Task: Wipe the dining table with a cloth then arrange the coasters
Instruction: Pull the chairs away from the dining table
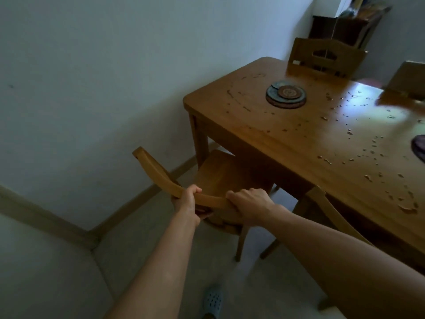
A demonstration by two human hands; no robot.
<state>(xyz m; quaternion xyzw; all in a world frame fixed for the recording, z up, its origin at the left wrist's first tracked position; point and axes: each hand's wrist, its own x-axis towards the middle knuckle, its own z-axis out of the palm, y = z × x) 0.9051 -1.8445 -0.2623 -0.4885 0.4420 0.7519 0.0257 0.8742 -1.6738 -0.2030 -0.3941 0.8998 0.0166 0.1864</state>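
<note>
The wooden dining table (287,139) fills the right side, its top speckled with crumbs and water marks. A stack of round coasters (286,94) lies near its far left corner. At the right edge another dark round coaster (419,147) is cut off by the frame. My left hand (187,199) and my right hand (249,206) both grip the curved top rail of a wooden chair (220,176) at the table's near left corner. No cloth is in view.
A second chair (326,210) stands tucked in to the right of the first. Two more chairs (322,57) stand on the far side. White walls with a baseboard meet at a corner on the left. My foot in a blue clog (212,300) stands on the grey floor.
</note>
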